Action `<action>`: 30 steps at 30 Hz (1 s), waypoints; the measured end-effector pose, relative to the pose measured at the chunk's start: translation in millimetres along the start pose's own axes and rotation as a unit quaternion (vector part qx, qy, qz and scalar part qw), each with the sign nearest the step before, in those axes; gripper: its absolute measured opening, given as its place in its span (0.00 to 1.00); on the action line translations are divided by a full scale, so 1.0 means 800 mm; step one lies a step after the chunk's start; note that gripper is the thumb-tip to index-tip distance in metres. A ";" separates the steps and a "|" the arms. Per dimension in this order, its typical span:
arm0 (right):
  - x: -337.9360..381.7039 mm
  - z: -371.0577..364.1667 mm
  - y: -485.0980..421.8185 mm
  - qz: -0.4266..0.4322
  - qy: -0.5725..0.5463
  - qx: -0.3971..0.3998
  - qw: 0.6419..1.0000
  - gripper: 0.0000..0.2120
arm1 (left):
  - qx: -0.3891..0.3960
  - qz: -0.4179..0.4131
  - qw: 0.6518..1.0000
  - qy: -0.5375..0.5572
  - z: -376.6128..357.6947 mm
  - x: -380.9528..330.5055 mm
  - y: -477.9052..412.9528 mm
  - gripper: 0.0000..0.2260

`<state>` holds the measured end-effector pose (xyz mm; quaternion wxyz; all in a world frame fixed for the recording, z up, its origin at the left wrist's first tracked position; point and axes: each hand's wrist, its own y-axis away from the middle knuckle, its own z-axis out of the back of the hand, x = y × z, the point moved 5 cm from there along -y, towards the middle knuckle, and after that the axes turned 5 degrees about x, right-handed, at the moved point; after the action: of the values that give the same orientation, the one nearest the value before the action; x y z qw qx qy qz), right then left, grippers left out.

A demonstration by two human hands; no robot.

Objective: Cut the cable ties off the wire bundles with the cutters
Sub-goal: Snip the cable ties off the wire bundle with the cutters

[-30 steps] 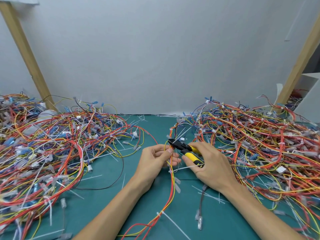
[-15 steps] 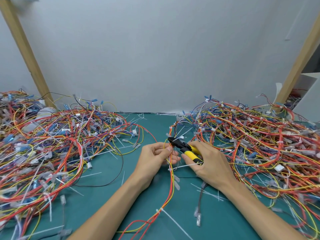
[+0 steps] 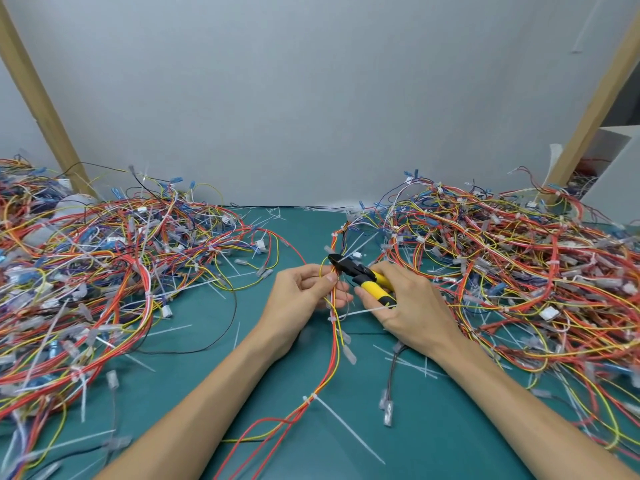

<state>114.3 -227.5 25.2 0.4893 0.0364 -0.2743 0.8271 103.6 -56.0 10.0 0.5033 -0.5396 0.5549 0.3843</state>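
Head view: right hand (image 3: 415, 306) is gripping yellow cutters (image 3: 363, 278), nose at its ten o'clock meeting the wire bundle (image 3: 336, 355) the left hand (image 3: 301, 299) is pinching; wire piles (image 3: 104, 271) are flanking the green mat (image 3: 277, 368), grey wall (image 3: 311, 98) at twelve.

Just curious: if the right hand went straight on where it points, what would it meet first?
Probably the red-and-yellow wire bundle the left hand pinches: the cutters in the right hand have their tips at it; depth is unclear.
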 end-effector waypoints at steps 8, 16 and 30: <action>-0.001 -0.002 -0.002 -0.002 -0.021 -0.005 1.000 0.11 | 0.004 0.000 1.000 -0.008 0.002 0.003 -0.003 0.05; -0.013 -0.001 -0.002 -0.048 0.001 0.000 0.999 0.11 | 0.000 -0.006 1.000 -0.005 0.001 0.002 -0.003 0.07; -0.009 0.004 -0.002 -0.064 0.065 -0.011 0.996 0.25 | 0.000 -0.009 1.000 -0.018 0.000 0.001 -0.001 0.05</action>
<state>118.5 -234.2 25.8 0.5581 -0.0051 -0.2482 0.7918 104.5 -56.0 9.4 0.5165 -0.5377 0.5409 0.3893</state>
